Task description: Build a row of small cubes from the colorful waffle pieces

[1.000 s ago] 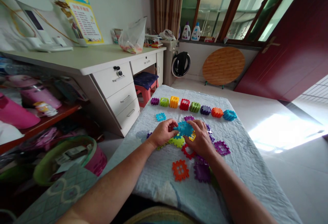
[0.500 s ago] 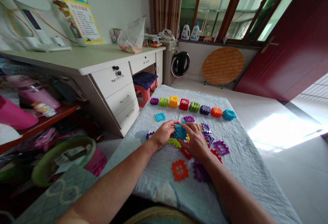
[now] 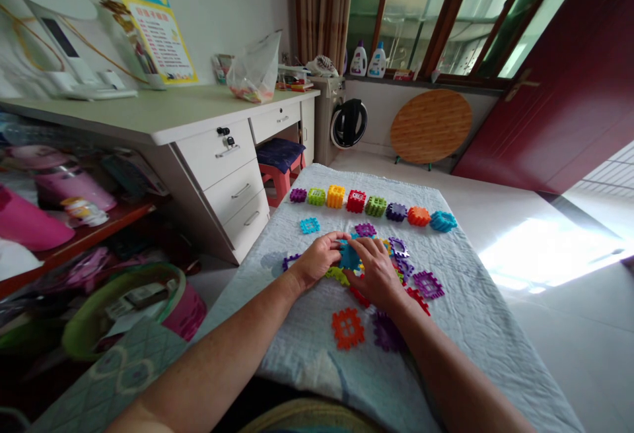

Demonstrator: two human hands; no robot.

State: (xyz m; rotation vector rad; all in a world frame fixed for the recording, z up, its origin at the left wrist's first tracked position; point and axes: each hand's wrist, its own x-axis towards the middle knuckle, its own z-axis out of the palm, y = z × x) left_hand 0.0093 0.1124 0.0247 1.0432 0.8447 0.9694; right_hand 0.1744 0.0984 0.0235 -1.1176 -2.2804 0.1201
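Dial: clock hours run from the blue piece (image 3: 349,257), with twelve pointing away from the person.
Left hand (image 3: 316,264): fingers and thumb grip the blue piece at its nine o'clock edge.
Right hand (image 3: 375,273): bent fingers and thumb clasp the same piece from its three o'clock side, covering part of it.
Blue piece: pinched between both hands above the middle of a cloth-covered table (image 3: 292,380); its lower edge is hard to read amid the clutter.
Block row (image 3: 375,206): eight toothed blocks line the table's far end from eleven to two o'clock, running purple, lime, yellow, red, green, dark purple, orange and blue.
Loose pieces: a blue frame (image 3: 310,226) lies at ten, an orange square (image 3: 347,329) at six, a dark purple square (image 3: 387,333) at five, partly behind the right forearm, a red piece (image 3: 419,301) at four and a magenta frame (image 3: 428,285) just past three; a lime piece (image 3: 337,275) sits at seven, near the left fingers.
Room: a washing machine (image 3: 327,116) stands at twelve, a round wooden tabletop (image 3: 432,125) leans at one, and a desk (image 3: 198,109) fills ten.
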